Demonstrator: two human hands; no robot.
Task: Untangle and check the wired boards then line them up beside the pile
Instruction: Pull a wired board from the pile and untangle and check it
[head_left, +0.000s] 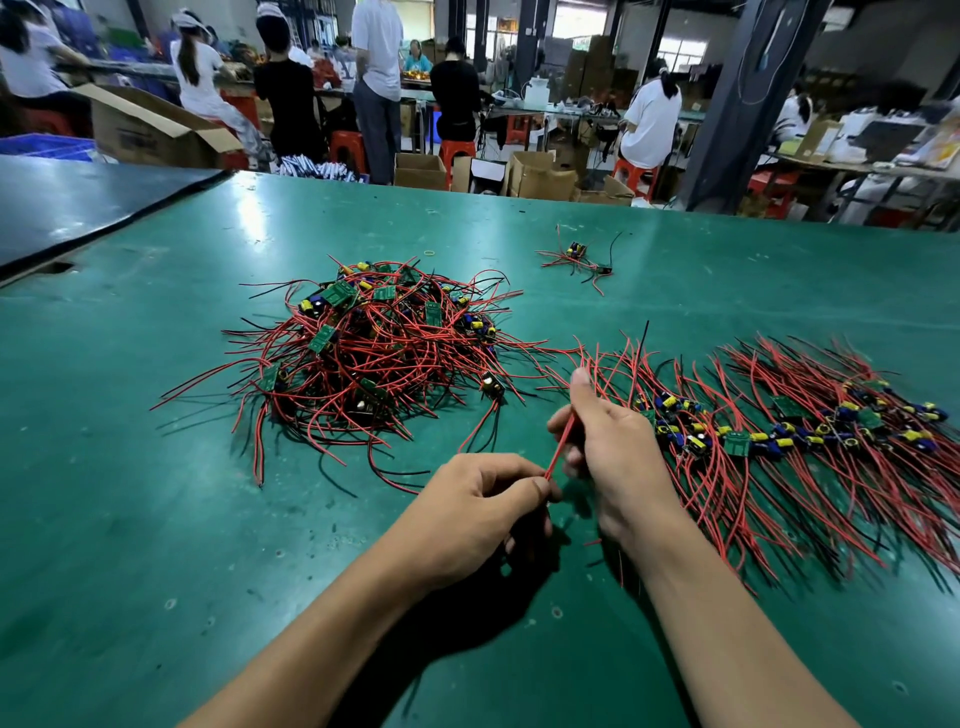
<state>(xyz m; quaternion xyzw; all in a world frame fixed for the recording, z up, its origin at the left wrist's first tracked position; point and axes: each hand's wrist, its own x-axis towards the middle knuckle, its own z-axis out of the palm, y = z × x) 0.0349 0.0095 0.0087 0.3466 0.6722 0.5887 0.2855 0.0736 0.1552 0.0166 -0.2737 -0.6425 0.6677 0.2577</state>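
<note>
Pinching red wire low with left hand, gripping it higher in right hand, at 6 o'clock; tangled pile at 11 o'clock, row of wired boards at 3 o'clock.

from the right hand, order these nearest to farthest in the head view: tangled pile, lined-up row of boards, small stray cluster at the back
1. lined-up row of boards: just to the right of the right hand, which grips a red wire.
2. tangled pile: ahead and to the left.
3. small stray cluster: far ahead, set apart at the back.
</note>
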